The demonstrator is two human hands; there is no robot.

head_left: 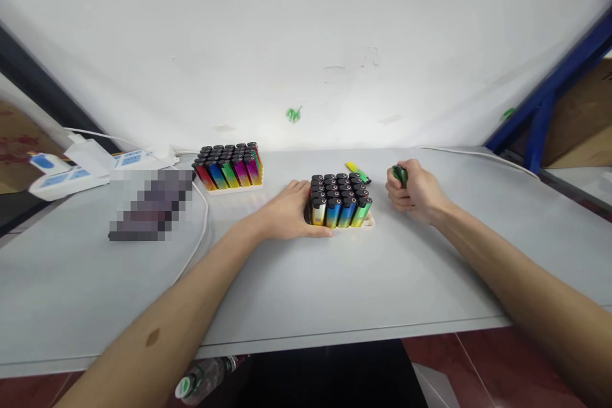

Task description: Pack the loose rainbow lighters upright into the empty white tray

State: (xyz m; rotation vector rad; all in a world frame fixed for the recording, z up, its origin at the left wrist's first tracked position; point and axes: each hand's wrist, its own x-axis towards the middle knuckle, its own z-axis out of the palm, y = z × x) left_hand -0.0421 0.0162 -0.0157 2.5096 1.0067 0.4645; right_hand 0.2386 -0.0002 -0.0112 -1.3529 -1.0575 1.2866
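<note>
My left hand (287,211) is wrapped round the left side of a white tray (370,222) that holds several upright lighters (339,211) with black tops and shiny coloured bodies. The thumb lies along the tray's front edge. Some bare slots show at the tray's right end. To the right of it, my right hand (415,190) is closed in a fist round a green lighter (400,174), whose end shows between the fingers. Behind the tray a single yellow-green lighter (356,171) lies flat on the table.
A second tray (236,189) full of lighters stands at the back left. Farther left are a power strip (71,182) with plugs, a blurred-out dark object (153,207) and a white cable (203,229). A white wall (306,44) rises behind the grey table (306,293). A plastic bottle (208,379) is below.
</note>
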